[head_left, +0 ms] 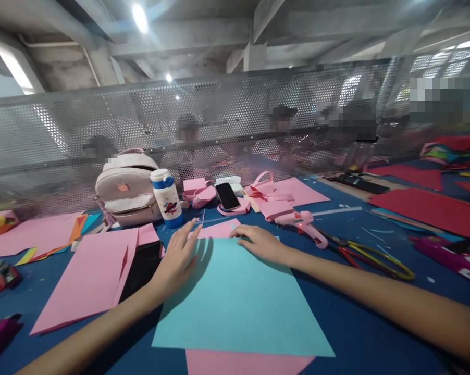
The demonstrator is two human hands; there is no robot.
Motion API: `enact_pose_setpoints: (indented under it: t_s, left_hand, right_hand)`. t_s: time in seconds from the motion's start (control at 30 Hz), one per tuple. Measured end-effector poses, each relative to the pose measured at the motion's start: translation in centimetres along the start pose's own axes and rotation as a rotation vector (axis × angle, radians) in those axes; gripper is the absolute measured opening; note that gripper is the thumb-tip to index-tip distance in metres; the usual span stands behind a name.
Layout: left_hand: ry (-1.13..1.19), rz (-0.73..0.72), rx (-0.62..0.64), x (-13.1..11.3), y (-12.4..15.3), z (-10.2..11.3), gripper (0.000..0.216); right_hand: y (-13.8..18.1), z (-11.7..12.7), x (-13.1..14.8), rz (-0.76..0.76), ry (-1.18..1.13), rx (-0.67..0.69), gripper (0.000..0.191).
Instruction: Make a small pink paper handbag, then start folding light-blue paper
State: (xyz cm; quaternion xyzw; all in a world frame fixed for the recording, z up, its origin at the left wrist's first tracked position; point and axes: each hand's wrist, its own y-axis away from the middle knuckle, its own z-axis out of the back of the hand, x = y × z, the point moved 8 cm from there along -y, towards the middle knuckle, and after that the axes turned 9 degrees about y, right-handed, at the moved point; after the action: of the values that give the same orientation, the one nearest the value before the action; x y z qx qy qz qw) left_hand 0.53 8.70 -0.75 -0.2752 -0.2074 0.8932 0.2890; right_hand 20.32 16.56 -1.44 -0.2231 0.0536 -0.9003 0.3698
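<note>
Broadly, see a long perforated metal partition (227,104) beyond the light-blue sheet (243,302), with blurred people (188,130) on its far side. Underneath the light-blue sheet, find a dark blue tabletop (360,323). See the light-blue sheet itself lying flat between both forearms, lapping over a pink sheet (246,363) at the near edge. Past the far left corner of the light-blue sheet, a pale pink backpack (127,182), upright. Well off to the right of the light-blue sheet, a red sheet (434,213); to the left, a folded pink sheet (86,271).

At the far right part of the light-blue sheet, find the right hand (260,244), curled at the far edge; cannot tell whether pinching the paper. Over the far left corner of the light-blue sheet, the left hand (178,255), fingers loosely stretched and spread, gripping nothing, casting a shadow on the paper. Beyond that same corner, a white-and-blue bottle (167,200), standing. Right of the light-blue sheet, scissors (379,257) and, near the far right corner, a pink glue gun (304,224). Farther behind the light-blue sheet, a phone (227,196).
</note>
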Motion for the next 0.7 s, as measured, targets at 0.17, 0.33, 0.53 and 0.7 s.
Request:
enact_pose_setpoints:
  t_s: [0.17, 0.33, 0.53, 0.7]
  left_hand:
    - [-0.161, -0.067, 0.156, -0.3, -0.7, -2.8, 0.063]
    - [-0.210, -0.050, 0.189, -0.3, -0.4, -3.9, 0.059]
    - [-0.257, -0.066, 0.234, -0.6, -0.1, -4.3, 0.048]
    - [-0.262, -0.058, 0.232, -0.4, 0.1, -4.5, 0.048]
  right_hand:
    - [0.0, -0.4, 1.0, 0.043, 0.053, -0.010, 0.029]
    - [0.9, -0.7, 1.2, 0.074, 0.089, -0.033, 0.036]
    - [1.9, -1.3, 2.1, 0.206, 0.191, -0.067, 0.046]
    - [2.0, -1.4, 2.1, 0.203, 0.187, -0.076, 0.042]
